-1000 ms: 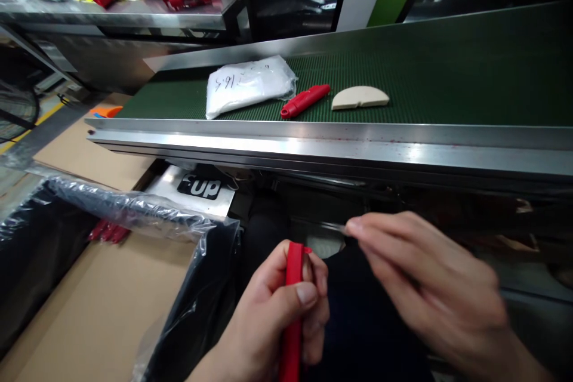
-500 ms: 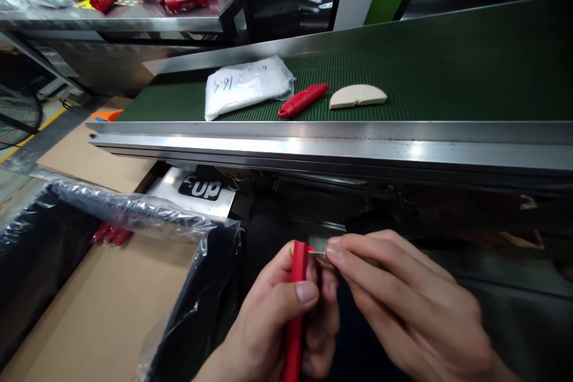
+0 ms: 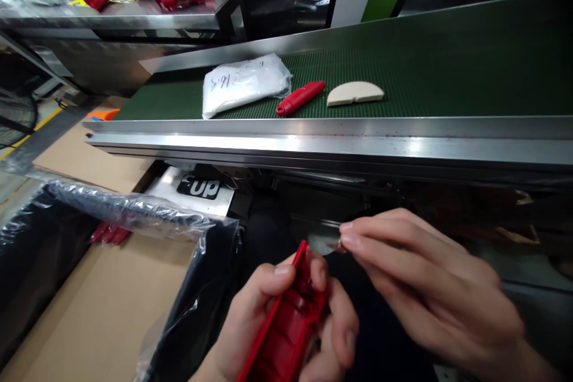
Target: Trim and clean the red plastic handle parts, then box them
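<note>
Now, left hand (image 3: 286, 316): I grip the red plastic part (image 3: 286, 325), tilted.
Right hand (image 3: 421, 286): I pinch a small metal piece (image 3: 336, 245) between fingertips, just beside the part.

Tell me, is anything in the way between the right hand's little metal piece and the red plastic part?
Nothing visible is. The right hand pinches a small metal piece just above and right of the red plastic part, which the left hand holds. Only a small open gap lies between them.
</note>
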A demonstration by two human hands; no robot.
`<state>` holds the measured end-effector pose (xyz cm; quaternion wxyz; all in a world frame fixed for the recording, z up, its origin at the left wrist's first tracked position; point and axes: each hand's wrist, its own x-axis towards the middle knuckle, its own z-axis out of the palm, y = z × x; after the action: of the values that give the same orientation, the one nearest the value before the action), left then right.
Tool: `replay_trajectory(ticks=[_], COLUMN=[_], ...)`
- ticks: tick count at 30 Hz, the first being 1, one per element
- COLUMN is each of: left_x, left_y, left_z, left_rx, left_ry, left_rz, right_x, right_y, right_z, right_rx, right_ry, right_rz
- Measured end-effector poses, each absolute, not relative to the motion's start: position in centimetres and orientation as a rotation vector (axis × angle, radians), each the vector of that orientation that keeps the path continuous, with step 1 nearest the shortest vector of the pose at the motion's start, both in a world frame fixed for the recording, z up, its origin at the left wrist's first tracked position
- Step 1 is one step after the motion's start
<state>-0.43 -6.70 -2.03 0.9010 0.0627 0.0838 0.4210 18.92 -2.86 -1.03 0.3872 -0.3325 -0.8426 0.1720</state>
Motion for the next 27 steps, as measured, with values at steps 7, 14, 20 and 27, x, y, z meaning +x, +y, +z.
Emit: replay_trajectory(ticks=[7,14,20,27], left_x=[-0.7,-0.6,-0.7,-0.7], left_y=[-7.8,-7.8,-7.9,-7.7], left_z=[-2.6,-2.8,-3.0,-2.7], left_rx=[0.031,0.043,0.070,0.081], left_ry=[0.287,0.271,0.216,0.214], left_rz=[0.818,0.796,0.777,0.775], right_x=[18.9,18.5,18.2,18.6], right_y=[-2.4,-1.9,-1.4,-2.1], right_z=[-0.8,-0.9,-0.5,-0.6], right_rx=[-0.730,-0.704,-0.654,-0.690], right_ry=[-2.323,-2.321,-2.317,-2.316], right_rz=[0.281,0.200,0.120,0.043])
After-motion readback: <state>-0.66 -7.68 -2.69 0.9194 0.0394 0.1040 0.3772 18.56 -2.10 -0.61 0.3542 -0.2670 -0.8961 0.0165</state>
